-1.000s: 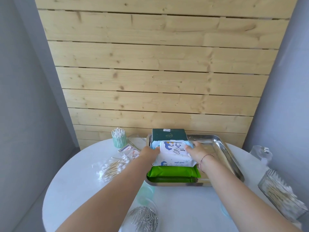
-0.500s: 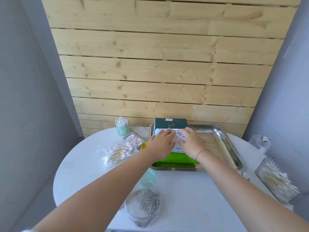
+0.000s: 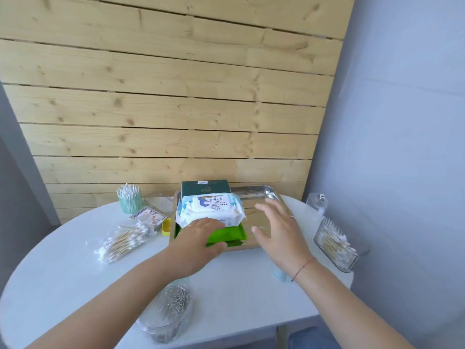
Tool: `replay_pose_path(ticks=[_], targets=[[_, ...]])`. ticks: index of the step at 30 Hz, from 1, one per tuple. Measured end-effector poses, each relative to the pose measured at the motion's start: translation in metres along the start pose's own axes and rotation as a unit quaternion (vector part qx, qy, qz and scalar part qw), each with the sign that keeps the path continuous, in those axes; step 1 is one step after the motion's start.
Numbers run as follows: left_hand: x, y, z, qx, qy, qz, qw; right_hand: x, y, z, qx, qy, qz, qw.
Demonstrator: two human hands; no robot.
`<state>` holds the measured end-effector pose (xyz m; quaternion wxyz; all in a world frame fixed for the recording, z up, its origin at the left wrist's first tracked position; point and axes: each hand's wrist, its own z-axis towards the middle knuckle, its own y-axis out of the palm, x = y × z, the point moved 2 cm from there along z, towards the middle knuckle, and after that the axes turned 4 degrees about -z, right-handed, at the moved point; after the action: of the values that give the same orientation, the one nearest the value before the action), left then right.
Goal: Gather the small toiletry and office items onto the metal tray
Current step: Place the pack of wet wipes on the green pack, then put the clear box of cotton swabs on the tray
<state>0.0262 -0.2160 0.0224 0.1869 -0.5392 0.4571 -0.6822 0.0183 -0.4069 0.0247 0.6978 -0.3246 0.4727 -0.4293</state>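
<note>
The metal tray sits at the back of the round white table. On its left half a white and blue baby wipes pack lies on top of a green pack, with a dark green box behind them. My left hand rests palm down over the near edge of the green pack, fingertips at the wipes pack, gripping nothing. My right hand hovers with fingers spread above the tray's bare right half, holding nothing.
Left of the tray are a bag of cotton swabs, a mint cup of swabs, small card packets and a yellow item. A clear jar of paper clips stands near me. A clear box of swabs and a clear container are on the right.
Both hands have let go of the wipes pack, which now rests on the green pack. The right hand moved right over the tray; the left hand drew back toward me.
</note>
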Motion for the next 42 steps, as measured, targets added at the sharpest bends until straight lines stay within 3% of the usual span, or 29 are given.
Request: replay_pose_path(ticks=[3,7,10,12,21,24,29,35,42], targets=[[0.037,0.024,0.019,-0.013,0.039,-0.022,0.999,0.05,-0.036,0.007,0.039,0.096,-0.046,0.994],[0.086,0.058,0.052,-0.061,0.062,-0.049,0.995,0.116,-0.061,-0.001,-0.065,0.254,-0.123,0.957],[0.12,0.081,0.084,-0.104,0.041,-0.068,0.991,0.151,-0.057,-0.011,-0.153,0.307,-0.126,0.931],[0.132,0.089,0.102,-0.124,0.024,-0.077,0.989,0.162,-0.047,-0.015,-0.167,0.321,-0.11,0.926],[0.159,0.12,0.157,-0.164,-0.025,-0.121,0.979,0.195,-0.033,-0.022,-0.045,0.37,-0.035,0.927],[0.156,0.117,0.153,-0.145,-0.009,-0.141,0.979,0.187,-0.05,-0.02,-0.006,0.338,-0.046,0.94],[0.142,0.076,0.128,-0.058,0.05,-0.233,0.97,0.134,-0.085,0.003,0.019,0.188,0.01,0.982],[0.086,-0.002,0.071,0.04,0.042,-0.286,0.956,0.054,-0.083,0.026,-0.094,0.073,0.199,0.973],[0.005,-0.068,-0.001,0.058,0.002,-0.271,0.961,-0.045,-0.039,0.044,-0.183,-0.035,0.246,0.951]])
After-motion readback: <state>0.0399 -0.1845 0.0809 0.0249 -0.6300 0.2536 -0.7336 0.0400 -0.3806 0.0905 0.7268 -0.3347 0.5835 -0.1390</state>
